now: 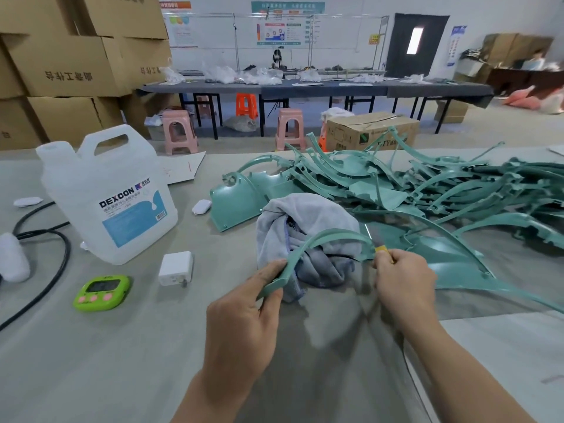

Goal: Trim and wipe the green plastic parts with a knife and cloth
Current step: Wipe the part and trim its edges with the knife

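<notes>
Green curved part [329, 235], which step now?
— Trimming, I judge. It arches between both hands. L hand [244, 303] pinches its near end, thumb on top. R hand [403, 279] is closed round yellow knife [381, 249], which touches the far end.
— Next?
— Probably draw the knife along the edge w/ steady L grip, then wipe. Grey cloth [305, 215] lies just beyond both hands.

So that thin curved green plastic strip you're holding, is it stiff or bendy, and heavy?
Probably light: the left hand pinches the thin curved green plastic strip at one end with just thumb and fingers. Likely springy rather than floppy, since it holds its arch above the grey cloth.
</notes>
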{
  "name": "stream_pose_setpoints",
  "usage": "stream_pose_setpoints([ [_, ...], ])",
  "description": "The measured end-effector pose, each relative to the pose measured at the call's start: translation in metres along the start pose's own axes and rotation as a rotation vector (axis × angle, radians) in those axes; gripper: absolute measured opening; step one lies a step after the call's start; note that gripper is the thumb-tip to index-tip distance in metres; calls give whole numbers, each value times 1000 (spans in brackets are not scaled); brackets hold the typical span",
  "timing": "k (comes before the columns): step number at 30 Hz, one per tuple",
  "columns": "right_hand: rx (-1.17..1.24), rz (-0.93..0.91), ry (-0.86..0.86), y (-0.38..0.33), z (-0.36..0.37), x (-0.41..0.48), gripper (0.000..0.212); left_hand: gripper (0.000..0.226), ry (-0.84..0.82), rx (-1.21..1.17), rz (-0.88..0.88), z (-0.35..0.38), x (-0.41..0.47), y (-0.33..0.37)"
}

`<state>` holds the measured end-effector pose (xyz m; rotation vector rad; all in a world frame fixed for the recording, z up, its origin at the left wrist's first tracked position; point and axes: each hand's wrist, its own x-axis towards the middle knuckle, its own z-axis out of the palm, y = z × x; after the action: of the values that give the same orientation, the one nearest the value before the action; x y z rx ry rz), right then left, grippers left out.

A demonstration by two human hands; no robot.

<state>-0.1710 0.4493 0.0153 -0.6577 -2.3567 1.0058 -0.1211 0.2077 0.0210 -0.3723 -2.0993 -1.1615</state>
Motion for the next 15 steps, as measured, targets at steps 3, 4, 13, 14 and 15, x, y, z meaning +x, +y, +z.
stream_pose_setpoints([
  [3, -18, 50, 17, 5, -3, 4, 46, 32, 37, 5, -18, -1, 1, 0],
  [4, -30, 59, 25, 5, -4, 4, 46, 34, 44, -1, -32, 0, 2, 1],
  [13, 189, 83, 25, -3, -5, -4, 39, 10, 245, -177, -550, -1, 18, -4],
  [14, 249, 64, -2, -5, -3, -7, 39, 12, 275, -358, -711, 0, 21, -5],
  [15, 304, 34, -28, -8, -2, -11, 38, 18, 265, -520, -863, -1, 24, -6],
])
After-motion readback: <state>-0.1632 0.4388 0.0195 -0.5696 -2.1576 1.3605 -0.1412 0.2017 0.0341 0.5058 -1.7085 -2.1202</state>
